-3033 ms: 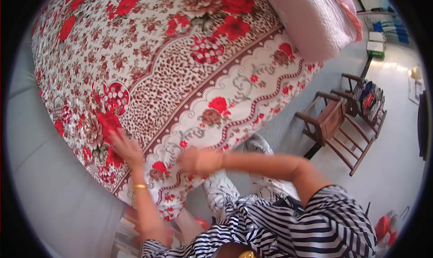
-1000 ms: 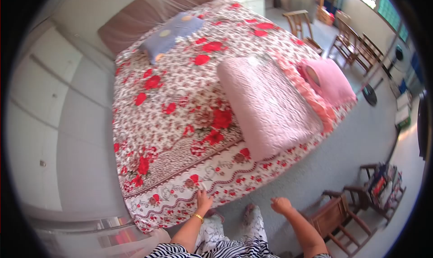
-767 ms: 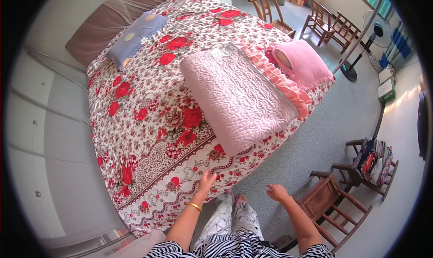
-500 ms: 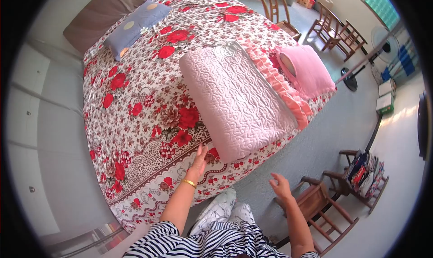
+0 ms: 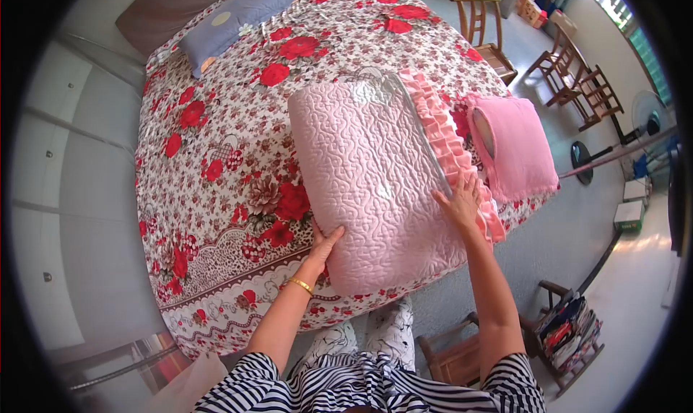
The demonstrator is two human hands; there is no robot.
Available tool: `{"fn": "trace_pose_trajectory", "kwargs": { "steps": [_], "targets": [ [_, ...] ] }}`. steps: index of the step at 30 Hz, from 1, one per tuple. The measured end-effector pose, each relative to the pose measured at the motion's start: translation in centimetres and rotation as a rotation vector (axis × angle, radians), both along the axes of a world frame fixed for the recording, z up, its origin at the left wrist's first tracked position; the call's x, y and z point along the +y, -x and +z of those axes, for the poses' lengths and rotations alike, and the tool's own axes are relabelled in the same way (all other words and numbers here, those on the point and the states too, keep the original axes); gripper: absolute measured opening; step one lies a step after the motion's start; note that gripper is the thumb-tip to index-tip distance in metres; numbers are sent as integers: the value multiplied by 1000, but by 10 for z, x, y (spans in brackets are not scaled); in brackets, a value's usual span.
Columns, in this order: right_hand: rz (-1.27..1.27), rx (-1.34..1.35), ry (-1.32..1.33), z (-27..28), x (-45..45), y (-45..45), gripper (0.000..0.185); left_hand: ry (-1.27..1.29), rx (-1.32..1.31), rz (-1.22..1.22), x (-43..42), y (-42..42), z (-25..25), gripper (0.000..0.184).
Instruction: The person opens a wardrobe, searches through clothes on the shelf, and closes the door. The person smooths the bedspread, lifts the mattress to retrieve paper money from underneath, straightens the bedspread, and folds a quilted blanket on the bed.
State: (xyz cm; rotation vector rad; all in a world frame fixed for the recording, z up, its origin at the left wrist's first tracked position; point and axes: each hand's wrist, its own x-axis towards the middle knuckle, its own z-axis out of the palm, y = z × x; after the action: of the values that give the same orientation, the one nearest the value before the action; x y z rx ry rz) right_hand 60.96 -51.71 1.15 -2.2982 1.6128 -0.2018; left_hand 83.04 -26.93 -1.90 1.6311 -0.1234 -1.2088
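A folded pink quilted cover with a ruffled coral edge lies on the bed's floral sheet. My left hand, a gold bangle at its wrist, touches the quilt's near left side, thumb on top and the other fingers partly hidden against the side. On the quilt's right part, by the ruffle, my right hand rests with its fingers spread. A pink pillow is on the bed just beyond the ruffle.
A blue-grey pillow lies at the bed's far left. Wooden chairs stand beyond the bed, and a wooden chair is close by my right arm. Stacked cloths sit at the right. Netting hangs on the left.
Both hands have moved from in front of the bed onto the quilt, the left to its side, the right onto its top. The view has shifted closer to the quilt.
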Motion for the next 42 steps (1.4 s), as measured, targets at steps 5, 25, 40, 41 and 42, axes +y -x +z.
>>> {"fn": "trace_pose_trajectory", "kwargs": {
  "steps": [5,25,40,41,42],
  "targets": [
    [-114,118,-375,-38,-54,2,113,-66,26,48,-5,-6,-4,113],
    [19,-107,-363,-63,-89,5,89,25,319,239,-33,-29,-7,67],
    [368,-556,-842,77,-62,-24,42,292,-194,427,-27,52,91,78],
    [408,-554,-857,83,-54,-28,42,267,-236,452,-14,63,93,78],
    [483,-554,-811,88,-46,-33,42,243,-277,471,-3,72,94,78]
  ]
}}
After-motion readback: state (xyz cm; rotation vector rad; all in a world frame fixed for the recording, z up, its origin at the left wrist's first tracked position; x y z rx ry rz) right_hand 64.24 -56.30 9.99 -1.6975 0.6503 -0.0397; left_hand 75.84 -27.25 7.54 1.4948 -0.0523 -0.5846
